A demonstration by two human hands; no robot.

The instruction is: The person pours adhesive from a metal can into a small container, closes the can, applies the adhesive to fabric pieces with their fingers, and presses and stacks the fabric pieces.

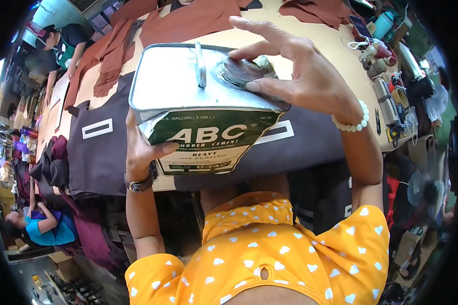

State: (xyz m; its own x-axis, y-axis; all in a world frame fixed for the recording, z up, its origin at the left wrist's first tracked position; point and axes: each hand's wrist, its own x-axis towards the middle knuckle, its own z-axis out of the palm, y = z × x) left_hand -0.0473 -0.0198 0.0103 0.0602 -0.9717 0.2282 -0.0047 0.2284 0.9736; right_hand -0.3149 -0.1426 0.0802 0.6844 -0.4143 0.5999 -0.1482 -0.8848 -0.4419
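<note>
A rectangular metal can of rubber cement (208, 134) with a green and white label is held up in front of me, its silver top tilted toward my view. My left hand (140, 145) grips the can's left side, thumb across the label and the other fingers hidden behind. On top, my right hand (303, 66) has its thumb and a finger around the round screw cap (239, 71), while another finger stretches out above. A wire handle (200, 66) stands up beside the cap. The cap appears seated on the can.
Beneath the can, dark fabric (99, 160) with white rectangular outlines (97, 128) covers part of the pale table (320, 30). Rust-brown pieces (188, 23) lie farther back. A phone (360, 27), cables and tools crowd the right edge. Other people (66, 48) work at left.
</note>
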